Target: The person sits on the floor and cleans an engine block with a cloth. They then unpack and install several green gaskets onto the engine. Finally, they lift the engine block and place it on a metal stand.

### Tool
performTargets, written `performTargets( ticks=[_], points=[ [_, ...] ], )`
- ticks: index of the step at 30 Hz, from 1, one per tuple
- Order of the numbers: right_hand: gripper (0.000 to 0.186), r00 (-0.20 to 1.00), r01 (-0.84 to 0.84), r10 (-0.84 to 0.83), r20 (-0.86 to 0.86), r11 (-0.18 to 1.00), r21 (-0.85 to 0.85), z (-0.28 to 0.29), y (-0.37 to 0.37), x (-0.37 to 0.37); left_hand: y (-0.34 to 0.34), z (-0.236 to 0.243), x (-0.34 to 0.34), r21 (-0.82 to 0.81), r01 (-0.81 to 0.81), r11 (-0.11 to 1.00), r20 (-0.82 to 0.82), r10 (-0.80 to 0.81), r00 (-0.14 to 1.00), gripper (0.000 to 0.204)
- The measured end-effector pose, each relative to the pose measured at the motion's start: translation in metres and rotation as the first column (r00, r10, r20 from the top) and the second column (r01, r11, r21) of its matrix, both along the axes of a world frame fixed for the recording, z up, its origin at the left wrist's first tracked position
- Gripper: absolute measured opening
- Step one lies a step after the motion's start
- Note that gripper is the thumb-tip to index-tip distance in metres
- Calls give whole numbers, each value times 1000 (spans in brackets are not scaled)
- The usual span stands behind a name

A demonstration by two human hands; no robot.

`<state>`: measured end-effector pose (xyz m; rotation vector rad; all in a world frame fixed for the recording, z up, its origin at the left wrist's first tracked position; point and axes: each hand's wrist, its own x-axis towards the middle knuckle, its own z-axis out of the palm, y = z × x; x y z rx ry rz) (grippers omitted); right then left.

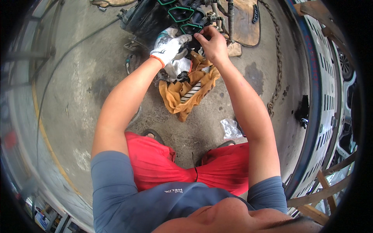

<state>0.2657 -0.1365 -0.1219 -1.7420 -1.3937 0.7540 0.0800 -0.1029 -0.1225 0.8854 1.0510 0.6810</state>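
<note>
A black engine part that looks like an intake manifold (145, 19) lies at the top, its ports edged with green gaskets (181, 14). At the nearest port, my right hand (213, 46) is bare; thumb and forefinger pinch the right end of the green gasket (191, 28) there. My left hand (168, 46), in a white work glove with an orange cuff, is closed against the near left side of the same port. Its fingertips are partly hidden. Just below the hands lies a crumpled orange-brown cloth (186, 91) with striped patches, and a white glove (178, 70) on it.
Brown stained mats (243, 25) lie at the upper right, beside a rusty chain (278, 58). A clear plastic bag (230, 129) rests near my right foot. Along the left runs a black cable (70, 48). A slotted metal frame (322, 97) borders the right side.
</note>
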Motion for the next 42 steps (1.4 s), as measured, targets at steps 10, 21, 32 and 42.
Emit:
performTargets(
  ticks=[10, 21, 32, 42],
  points=[
    [27, 850, -52, -49, -524, 983, -177, -16, -45, 12, -7, 12, -21, 272, 209, 939, -408, -84, 909, 41],
    [23, 835, 35, -161, -527, 970, -241, -36, -48, 8, -14, -9, -17, 100, 640, 762, -437, -544, 716, 36],
    [29, 991, 118, -117, -67, 993, 3, -34, -55, -7, -13, -12, 0, 217, 441, 871, -483, -296, 824, 47],
    [30, 926, 107, -141, -349, 988, -115, -44, -58, 5, -16, 0, 7, 176, 464, 868, -547, -305, 780, 59]
  ],
)
